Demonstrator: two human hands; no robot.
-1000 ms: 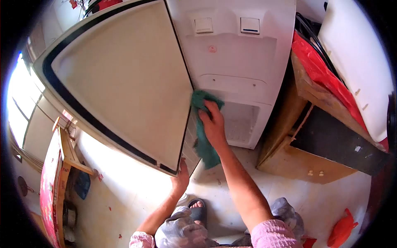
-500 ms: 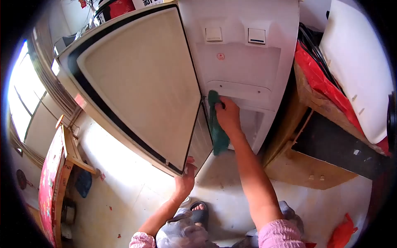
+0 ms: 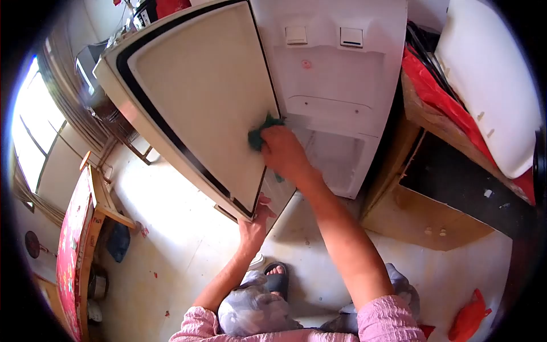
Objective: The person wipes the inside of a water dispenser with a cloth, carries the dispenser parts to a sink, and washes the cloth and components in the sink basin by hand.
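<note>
Your dark slipper (image 3: 277, 282) rests near the front edge of the pale floor (image 3: 171, 273); crumpled red plastic (image 3: 469, 317) lies toward its front right corner, a red-covered table (image 3: 74, 245) along its left.

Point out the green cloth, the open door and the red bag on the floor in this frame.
Green cloth (image 3: 257, 138): head view, on its bunched upper part.
Open door (image 3: 194, 97): head view, on the pale panel inside the dark seal.
Red bag (image 3: 469, 320): head view, on its crumpled middle.

Head-worn camera looks forward and steeply down.
</note>
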